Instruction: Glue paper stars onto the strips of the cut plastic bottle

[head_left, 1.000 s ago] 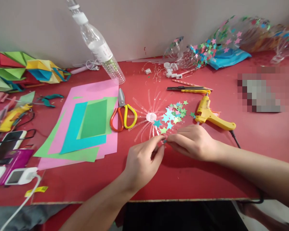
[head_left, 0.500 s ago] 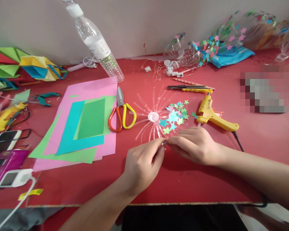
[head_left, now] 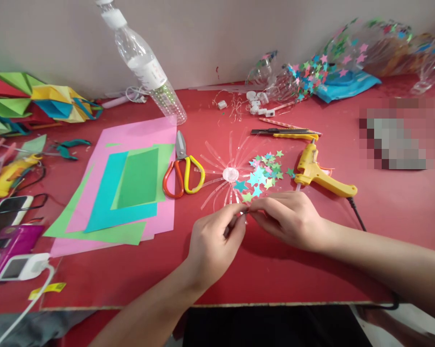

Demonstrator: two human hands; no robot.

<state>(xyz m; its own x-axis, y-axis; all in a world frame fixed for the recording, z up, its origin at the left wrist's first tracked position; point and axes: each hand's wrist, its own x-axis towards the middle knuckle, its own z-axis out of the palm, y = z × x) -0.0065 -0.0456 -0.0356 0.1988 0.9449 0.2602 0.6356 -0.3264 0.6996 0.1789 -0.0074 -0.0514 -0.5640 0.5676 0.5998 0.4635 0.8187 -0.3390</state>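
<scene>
My left hand (head_left: 217,246) is closed, thumb and forefinger pinching something tiny at the near ends of the clear plastic strips. Fingertip to fingertip with it, my right hand (head_left: 290,219) is closed too, pinching at the same spot; their fingers mostly hide what is there. Just beyond lies a cut plastic bottle piece (head_left: 231,174), its clear strips fanned out around a round whitish centre. Small paper stars (head_left: 258,176) in blue, green and pink are scattered over its right side. A yellow glue gun (head_left: 322,178) rests right of them, beyond my right hand.
Scissors (head_left: 183,168) with red and yellow handles lie beside stacked coloured paper (head_left: 130,219). A utility knife (head_left: 286,132) is behind the stars. A plastic bottle (head_left: 152,72) stands at the back; star-covered plastic pieces (head_left: 307,74) sit back right. Phones (head_left: 9,212) lie left.
Both hands have shifted slightly left and away from me, still pinched together. The nearest stars and strips have moved a little; the other things stay in place.
</scene>
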